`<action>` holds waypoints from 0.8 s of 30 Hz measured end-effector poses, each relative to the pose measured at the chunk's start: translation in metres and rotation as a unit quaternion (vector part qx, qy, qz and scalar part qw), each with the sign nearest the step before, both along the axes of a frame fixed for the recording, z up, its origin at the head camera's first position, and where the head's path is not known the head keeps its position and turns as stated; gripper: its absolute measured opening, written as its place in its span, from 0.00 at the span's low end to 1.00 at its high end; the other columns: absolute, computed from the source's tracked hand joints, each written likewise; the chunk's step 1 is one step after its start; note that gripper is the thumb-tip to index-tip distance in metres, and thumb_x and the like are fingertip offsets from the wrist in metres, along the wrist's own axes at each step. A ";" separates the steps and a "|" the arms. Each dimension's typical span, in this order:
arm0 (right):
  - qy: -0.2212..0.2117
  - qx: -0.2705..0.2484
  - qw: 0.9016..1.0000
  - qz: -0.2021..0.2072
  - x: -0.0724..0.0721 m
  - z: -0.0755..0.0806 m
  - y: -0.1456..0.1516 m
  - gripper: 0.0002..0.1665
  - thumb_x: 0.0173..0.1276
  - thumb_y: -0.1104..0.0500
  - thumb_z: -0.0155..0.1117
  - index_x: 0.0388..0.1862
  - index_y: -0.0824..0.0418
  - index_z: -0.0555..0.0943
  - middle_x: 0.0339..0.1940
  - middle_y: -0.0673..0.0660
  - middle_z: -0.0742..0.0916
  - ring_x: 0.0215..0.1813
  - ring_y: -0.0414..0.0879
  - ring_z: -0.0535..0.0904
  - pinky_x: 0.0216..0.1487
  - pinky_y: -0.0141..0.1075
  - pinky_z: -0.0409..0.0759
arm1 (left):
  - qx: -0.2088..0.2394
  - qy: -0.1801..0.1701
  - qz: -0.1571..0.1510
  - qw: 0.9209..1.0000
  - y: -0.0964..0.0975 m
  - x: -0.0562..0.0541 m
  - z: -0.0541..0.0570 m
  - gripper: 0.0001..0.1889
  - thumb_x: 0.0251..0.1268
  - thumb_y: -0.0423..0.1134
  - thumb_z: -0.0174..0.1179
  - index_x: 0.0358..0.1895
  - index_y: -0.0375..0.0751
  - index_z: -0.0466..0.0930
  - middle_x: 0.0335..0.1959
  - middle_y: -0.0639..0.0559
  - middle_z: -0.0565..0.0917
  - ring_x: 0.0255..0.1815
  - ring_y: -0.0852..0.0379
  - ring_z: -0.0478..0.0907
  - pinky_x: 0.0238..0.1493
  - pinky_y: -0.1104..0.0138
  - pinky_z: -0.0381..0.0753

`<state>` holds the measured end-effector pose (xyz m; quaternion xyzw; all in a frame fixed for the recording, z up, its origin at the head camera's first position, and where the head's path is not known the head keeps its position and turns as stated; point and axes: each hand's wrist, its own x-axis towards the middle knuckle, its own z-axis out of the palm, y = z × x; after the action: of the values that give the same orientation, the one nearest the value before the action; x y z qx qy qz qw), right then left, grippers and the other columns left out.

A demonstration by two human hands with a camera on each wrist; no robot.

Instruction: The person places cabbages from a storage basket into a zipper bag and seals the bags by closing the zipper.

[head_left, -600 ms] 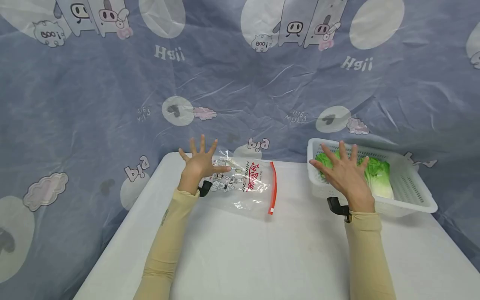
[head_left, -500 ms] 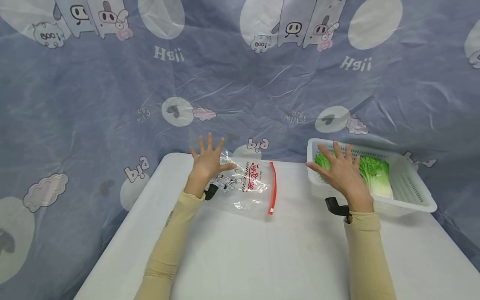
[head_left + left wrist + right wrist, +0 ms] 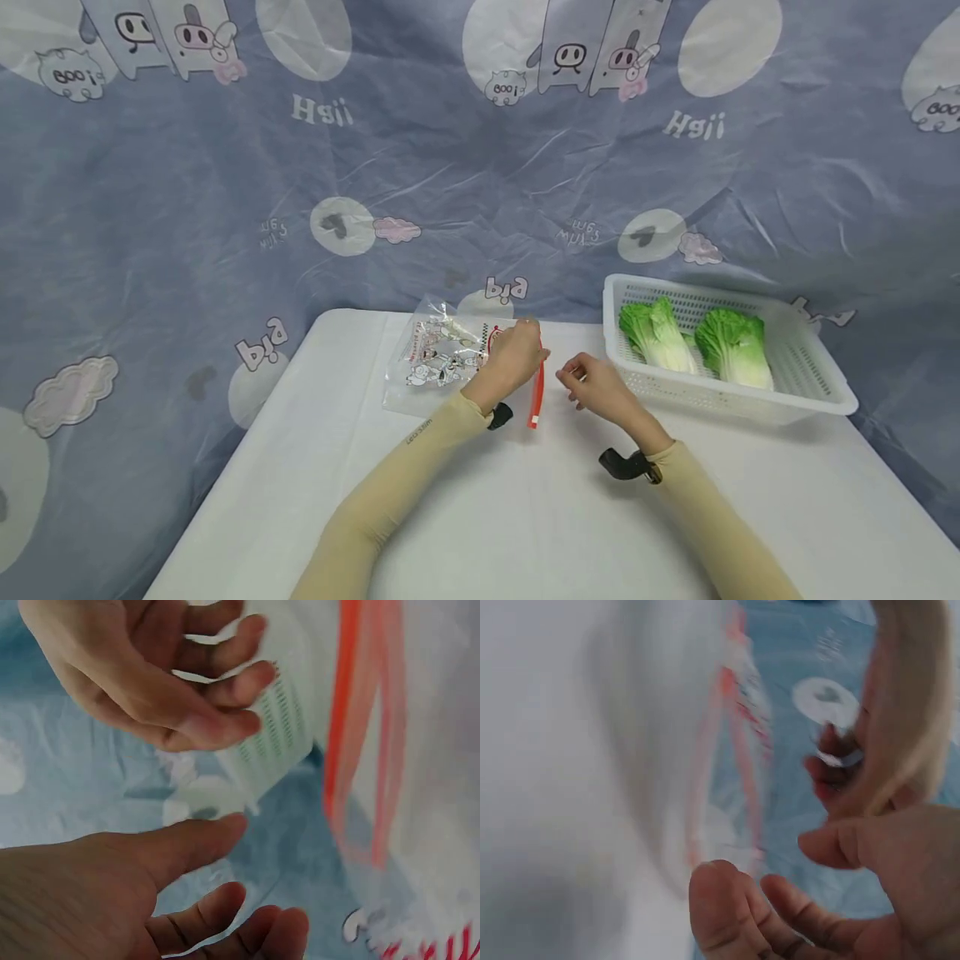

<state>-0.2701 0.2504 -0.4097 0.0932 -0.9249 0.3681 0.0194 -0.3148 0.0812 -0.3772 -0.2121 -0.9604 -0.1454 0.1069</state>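
Observation:
A clear zip bag (image 3: 442,360) with printed cartoon figures lies on the white table, its red zip edge (image 3: 537,400) facing right. Over that edge is my left hand (image 3: 516,360), hiding part of the print. Just right of the zip, my right hand (image 3: 603,392) hovers with loosely bent fingers. In the left wrist view, the left thumb and fingers (image 3: 225,909) stand apart with nothing between them, beside the parted red zip strips (image 3: 346,712). The right wrist view is blurred; the right fingertips (image 3: 716,896) overlap the lower end of the zip (image 3: 742,765) there.
A white perforated basket (image 3: 675,398) stands at the back right of the table (image 3: 555,517). Two heads of Chinese cabbage (image 3: 738,350) lie inside it. Behind the table hangs a blue-grey patterned cloth (image 3: 450,167).
Both hands, earlier spread wide over the bag and the basket, have come inward to the zip edge. Their fingers have bent. The cabbages now show uncovered, and the view has shifted slightly.

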 end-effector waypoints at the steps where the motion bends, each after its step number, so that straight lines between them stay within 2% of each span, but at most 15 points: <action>1: -0.015 -0.003 1.000 -0.005 -0.001 -0.008 -0.002 0.13 0.72 0.56 0.56 0.41 0.66 0.76 0.28 0.60 0.84 0.24 0.47 0.82 0.25 0.39 0.82 | -0.009 -0.002 0.001 1.000 0.004 0.000 -0.004 0.16 0.63 0.49 0.64 0.41 0.39 0.78 0.38 0.48 0.83 0.36 0.52 0.84 0.35 0.63 0.82; 5: -0.063 -0.019 0.997 -0.038 -0.004 -0.036 -0.010 0.09 0.68 0.60 0.54 0.38 0.66 0.74 0.24 0.58 0.84 0.22 0.45 0.82 0.26 0.36 0.80 | -0.040 -0.004 0.015 0.999 0.015 0.000 -0.020 0.22 0.60 0.52 0.66 0.46 0.36 0.77 0.38 0.46 0.82 0.35 0.52 0.84 0.33 0.64 0.83; 7: -0.077 -0.029 0.995 -0.050 -0.005 -0.044 -0.013 0.08 0.67 0.61 0.53 0.38 0.66 0.75 0.25 0.58 0.84 0.23 0.44 0.81 0.26 0.34 0.80 | -0.039 -0.008 0.021 0.999 0.015 -0.001 -0.028 0.25 0.58 0.50 0.67 0.49 0.34 0.75 0.39 0.45 0.81 0.36 0.51 0.84 0.34 0.64 0.83; 11: -0.083 -0.043 0.994 -0.061 -0.006 -0.052 -0.018 0.09 0.67 0.61 0.52 0.38 0.66 0.76 0.27 0.56 0.85 0.24 0.42 0.80 0.27 0.33 0.79 | -0.006 -0.042 0.017 0.999 0.009 -0.006 -0.037 0.28 0.57 0.39 0.67 0.57 0.30 0.68 0.41 0.40 0.81 0.38 0.46 0.83 0.38 0.60 0.83; 14: -0.083 -0.033 0.994 -0.063 -0.005 -0.051 -0.020 0.10 0.67 0.60 0.53 0.39 0.65 0.77 0.29 0.56 0.85 0.24 0.41 0.79 0.26 0.31 0.77 | 0.029 -0.083 0.011 0.996 0.003 -0.008 -0.038 0.29 0.57 0.32 0.63 0.61 0.28 0.64 0.43 0.37 0.82 0.40 0.46 0.83 0.38 0.59 0.82; 17: -0.085 -0.022 0.994 -0.067 -0.004 -0.049 -0.023 0.12 0.68 0.57 0.54 0.41 0.65 0.78 0.31 0.56 0.85 0.25 0.41 0.77 0.27 0.31 0.74 | 0.050 -0.088 0.004 0.995 -0.004 -0.010 -0.037 0.21 0.56 0.28 0.60 0.54 0.27 0.70 0.39 0.38 0.84 0.37 0.49 0.83 0.34 0.61 0.81; 21: -0.100 -0.024 0.992 -0.074 -0.007 -0.048 -0.030 0.19 0.70 0.49 0.57 0.44 0.66 0.78 0.33 0.57 0.86 0.28 0.43 0.78 0.29 0.31 0.74 | 0.088 -0.078 0.002 0.993 -0.015 -0.010 -0.033 0.05 0.51 0.24 0.59 0.33 0.31 0.77 0.29 0.42 0.83 0.26 0.54 0.75 0.26 0.64 0.76; 24: -0.119 -0.051 0.988 -0.080 -0.014 -0.049 -0.039 0.28 0.71 0.42 0.56 0.47 0.67 0.77 0.35 0.59 0.86 0.30 0.44 0.81 0.31 0.32 0.78 | 0.114 -0.080 0.008 0.990 -0.022 -0.009 -0.032 0.04 0.50 0.23 0.59 0.30 0.32 0.76 0.24 0.44 0.80 0.23 0.56 0.69 0.24 0.66 0.72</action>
<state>-0.2843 0.2116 -0.4585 -0.0266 -0.9052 0.4203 -0.0573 -0.3240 0.0595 -0.4091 -0.1786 -0.9447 -0.2697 0.0545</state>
